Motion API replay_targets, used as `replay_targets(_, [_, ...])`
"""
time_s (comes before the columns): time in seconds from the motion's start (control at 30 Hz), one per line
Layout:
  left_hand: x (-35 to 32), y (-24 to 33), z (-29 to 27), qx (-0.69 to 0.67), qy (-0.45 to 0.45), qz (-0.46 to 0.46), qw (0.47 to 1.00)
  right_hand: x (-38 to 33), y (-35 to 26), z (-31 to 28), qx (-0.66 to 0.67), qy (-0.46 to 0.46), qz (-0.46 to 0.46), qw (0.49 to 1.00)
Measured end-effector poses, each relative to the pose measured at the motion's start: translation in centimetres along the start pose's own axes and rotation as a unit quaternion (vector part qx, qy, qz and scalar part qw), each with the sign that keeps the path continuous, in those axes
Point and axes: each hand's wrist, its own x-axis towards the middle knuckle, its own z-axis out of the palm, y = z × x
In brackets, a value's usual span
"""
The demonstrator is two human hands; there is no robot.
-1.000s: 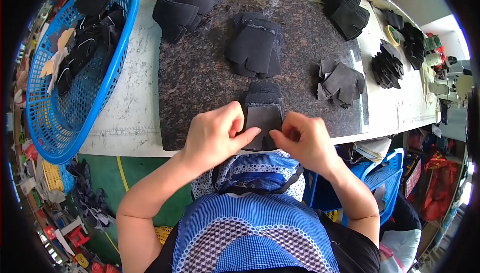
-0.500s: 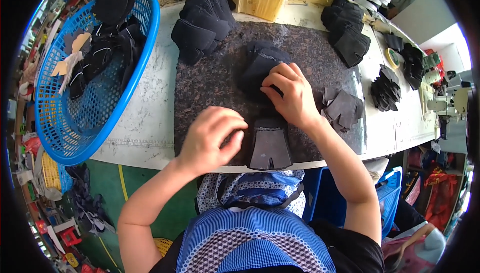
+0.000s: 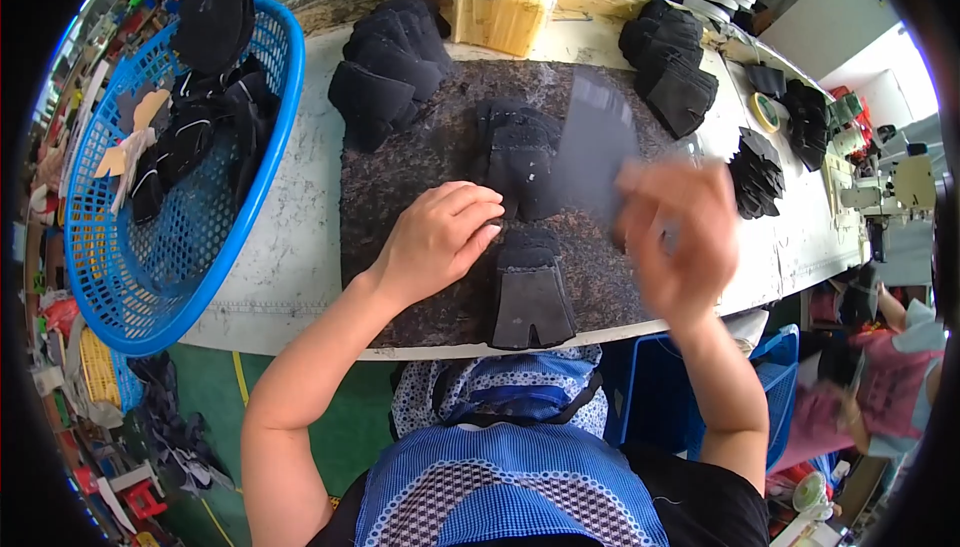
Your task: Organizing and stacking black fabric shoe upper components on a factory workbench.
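Observation:
My right hand (image 3: 682,232), smeared by motion, grips a dark grey flat piece (image 3: 596,142), also blurred, that stands out from its fingertips toward the far side. My left hand (image 3: 435,239) has its fingers curled together, the tips at the left edge of a stack of black fabric-like pieces (image 3: 525,172); whether they pinch a piece is hidden. Nearer to me, a notched dark piece (image 3: 533,302) lies with its slit facing me, and black layers show at its far end. All of these are on or over a dark speckled board (image 3: 400,187).
Black pieces lie in fanned stacks at the far left (image 3: 390,67) and far right (image 3: 675,67). A blue plastic basket (image 3: 285,117) holding black pieces stands left. A wooden block (image 3: 510,12), a tape roll (image 3: 766,113) and another dark pile (image 3: 755,175) sit around the white table (image 3: 280,247).
My right hand has moved from the middle stack to the right and now has a dark grey piece. My left hand has shifted slightly farther away, to the stack's edge.

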Motion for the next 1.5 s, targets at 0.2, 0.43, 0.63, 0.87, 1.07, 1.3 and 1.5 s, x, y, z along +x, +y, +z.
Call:
replay_targets(0.2, [3.0,1.9,0.3,-0.044,0.06,-0.008,0.997,-9.5,-1.5,-1.3,0.015,-0.251,-0.018,0.968])
replay_targets(0.43, [8.8,6.2,5.9,-0.111,-0.064,0.134,0.983,-7.1,9.4,-6.7,-0.225,-0.046,0.202,0.952])
replay_targets(0.63, [11.9,5.9,10.4,-0.111,-0.111,0.081,0.984,-7.1,10.7,-5.8,-0.271,-0.099,0.03,0.957])
replay_targets(0.87, [12.2,5.9,10.3,-0.125,-0.152,0.04,0.98,-6.6,11.2,-6.4,-0.089,-0.029,0.095,0.991])
replay_targets(1.07, [12.3,5.5,8.5,-0.139,-0.194,0.04,0.97,-4.6,9.2,-9.5,0.015,0.141,0.217,0.966])
replay_targets(1.3, [11.6,8.2,3.8,-0.351,-0.117,-0.076,0.926,-4.6,4.7,-5.6,0.275,0.015,0.341,0.899])
replay_targets(1.5, [9.6,7.9,3.2,-0.309,-0.011,-0.002,0.951,-4.1,5.2,-5.1,0.432,-0.078,0.442,0.782])
